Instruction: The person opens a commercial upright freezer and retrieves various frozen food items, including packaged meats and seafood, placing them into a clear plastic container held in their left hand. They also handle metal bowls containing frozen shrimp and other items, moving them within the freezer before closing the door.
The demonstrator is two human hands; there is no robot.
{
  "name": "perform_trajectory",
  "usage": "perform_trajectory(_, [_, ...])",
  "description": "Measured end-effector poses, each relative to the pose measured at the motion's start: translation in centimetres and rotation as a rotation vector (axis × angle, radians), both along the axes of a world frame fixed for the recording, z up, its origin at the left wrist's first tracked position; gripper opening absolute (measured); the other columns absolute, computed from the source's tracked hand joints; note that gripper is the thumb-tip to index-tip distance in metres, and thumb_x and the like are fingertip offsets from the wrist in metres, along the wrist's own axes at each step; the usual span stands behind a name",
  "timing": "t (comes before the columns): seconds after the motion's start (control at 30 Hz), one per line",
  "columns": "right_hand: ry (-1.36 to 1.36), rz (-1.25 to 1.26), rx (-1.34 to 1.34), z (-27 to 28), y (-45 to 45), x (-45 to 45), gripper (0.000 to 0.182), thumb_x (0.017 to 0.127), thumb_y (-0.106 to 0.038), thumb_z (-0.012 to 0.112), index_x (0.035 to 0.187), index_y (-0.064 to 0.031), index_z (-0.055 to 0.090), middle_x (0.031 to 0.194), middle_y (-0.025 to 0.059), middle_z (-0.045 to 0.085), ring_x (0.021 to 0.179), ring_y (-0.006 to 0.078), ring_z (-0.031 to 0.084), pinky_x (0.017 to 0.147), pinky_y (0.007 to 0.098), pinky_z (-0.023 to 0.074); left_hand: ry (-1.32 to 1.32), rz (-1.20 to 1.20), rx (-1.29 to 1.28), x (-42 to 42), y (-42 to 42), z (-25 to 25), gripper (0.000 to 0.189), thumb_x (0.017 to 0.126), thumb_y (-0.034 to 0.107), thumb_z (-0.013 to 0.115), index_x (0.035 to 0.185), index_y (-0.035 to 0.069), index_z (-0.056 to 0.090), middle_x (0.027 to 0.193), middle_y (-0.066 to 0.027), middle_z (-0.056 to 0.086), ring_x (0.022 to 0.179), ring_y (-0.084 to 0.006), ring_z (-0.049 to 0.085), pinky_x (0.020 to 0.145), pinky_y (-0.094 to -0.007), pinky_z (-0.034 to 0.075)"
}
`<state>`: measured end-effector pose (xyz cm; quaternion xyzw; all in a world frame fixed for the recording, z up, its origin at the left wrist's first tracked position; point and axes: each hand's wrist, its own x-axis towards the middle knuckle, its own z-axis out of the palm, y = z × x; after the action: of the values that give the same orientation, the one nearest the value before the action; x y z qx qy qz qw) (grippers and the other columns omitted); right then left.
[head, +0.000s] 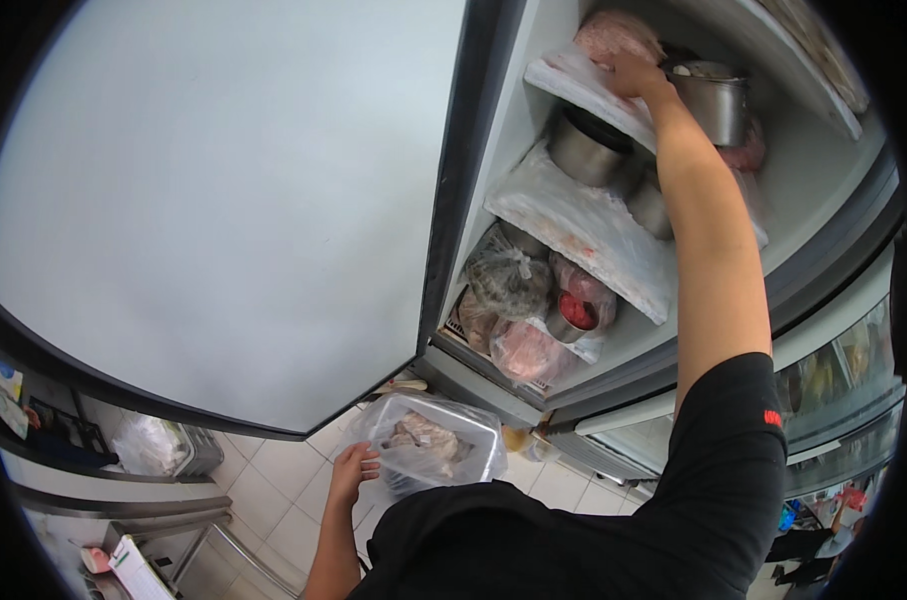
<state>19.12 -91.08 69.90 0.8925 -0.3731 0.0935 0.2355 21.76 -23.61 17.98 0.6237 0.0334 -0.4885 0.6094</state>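
Note:
My right hand (635, 76) reaches into an open upright fridge, at the edge of a plastic bag of pale pink meat (617, 36) on an upper shelf (573, 75). Its fingers are partly hidden, so I cannot tell whether they grip the bag. Just right of this hand stands a metal pot (712, 97) with food in it. My left hand (356, 471) hangs low with bent, slightly parted fingers and nothing in it. It is nearest to a bin lined with clear plastic (483, 442) on the floor, where pieces of raw meat or poultry (423, 439) lie.
The large fridge door (221, 202) stands open at left. Lower shelves carry metal pots (588, 146), a knotted bag (510, 281), a cup of red food (577, 311) and bagged meat (528, 351). A grey crate (198, 450) and a clipboard (140, 570) are lower left. People (813, 544) stand far right.

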Motion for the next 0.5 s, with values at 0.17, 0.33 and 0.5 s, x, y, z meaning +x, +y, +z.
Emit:
perform_trajectory(0.17, [-0.325,-0.003,-0.065,1.4,10.1,-3.8,0.046,0.084,-0.021,0.053,0.127,-0.0049,0.054,0.117,0.0217,0.060,0.109,0.0371,0.057,0.093,0.0425,0.0448,-0.015,-0.003,0.010,0.8,-0.7,0.4,0.040,0.091,0.032,0.057,0.117,0.003,0.054,0.094,-0.0097,0.065,0.072,-0.0164,0.061,0.061,-0.0302,0.052])
perform_trajectory(0.33, [-0.691,0.788,0.430,-6.1,24.2,-9.0,0.031,0.090,-0.007,0.053,0.121,-0.0011,0.057,0.092,0.0082,0.066,0.087,0.0112,0.059,0.078,0.0265,0.0487,0.012,-0.027,0.081,0.5,-0.1,-1.3,0.041,0.090,0.033,0.057,0.117,0.003,0.054,0.093,-0.0092,0.065,0.071,-0.0168,0.062,0.060,-0.0307,0.052])
perform_trajectory(0.5, [-0.852,0.433,0.886,-16.9,22.0,-10.3,0.038,0.089,-0.013,0.057,0.122,0.0033,0.055,0.106,0.0160,0.066,0.093,0.0219,0.063,0.085,0.0330,0.0479,-0.043,-0.122,0.142,0.5,-0.9,-1.0,0.041,0.090,0.032,0.058,0.118,0.002,0.054,0.093,-0.0083,0.065,0.072,-0.0177,0.062,0.060,-0.0310,0.052])
